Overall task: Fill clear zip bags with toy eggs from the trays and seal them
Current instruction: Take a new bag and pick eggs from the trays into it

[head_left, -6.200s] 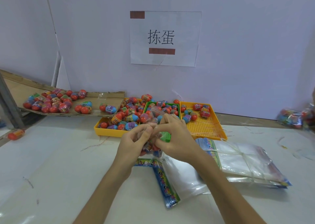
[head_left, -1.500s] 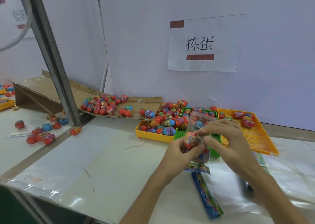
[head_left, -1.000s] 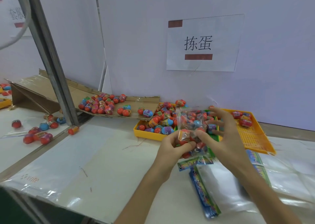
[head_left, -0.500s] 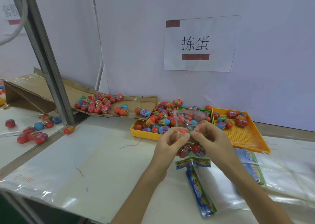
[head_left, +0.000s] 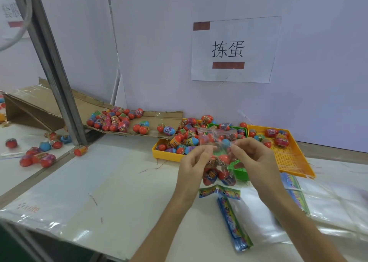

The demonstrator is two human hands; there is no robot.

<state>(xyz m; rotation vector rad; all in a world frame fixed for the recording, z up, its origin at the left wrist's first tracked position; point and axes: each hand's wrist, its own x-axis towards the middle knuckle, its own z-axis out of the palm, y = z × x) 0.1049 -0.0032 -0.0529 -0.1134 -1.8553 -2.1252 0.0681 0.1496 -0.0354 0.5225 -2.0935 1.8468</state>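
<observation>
— Where do we have the bag?
— We hold the clear zip bag (head_left: 218,140) up off the white table (head_left: 99,182), between us and the trays. The toy eggs (head_left: 224,159) are bunched in its lower half, and its top strip stands above our fingers. We cannot tell whether that strip is sealed.

— And our fingers?
— Our left hand (head_left: 194,162) pinches the bag's left side between thumb and forefinger. Our right hand (head_left: 256,158) pinches the right side the same way. The other fingers are curled in.

— What do we block from view?
— The bag and both hands cover most of the green tray (head_left: 238,169); we see only its near corner and a bit of its far rim. The yellow tray (head_left: 167,155) just left of it is heaped with eggs. The orange tray (head_left: 294,158) on the right holds a few at its far end.

— What else is around us?
— A cardboard ramp (head_left: 155,120) slopes toward the yellow tray, carrying a cluster of eggs (head_left: 113,120). A metal post (head_left: 53,68) stands at left with a single egg (head_left: 80,150) at its foot and loose eggs (head_left: 37,158) beyond it. A paper sign (head_left: 235,50) is on the wall. A stack of empty bags (head_left: 328,202) lies beside our right forearm, and a printed bag strip (head_left: 233,222) lies on the table below the held bag.
</observation>
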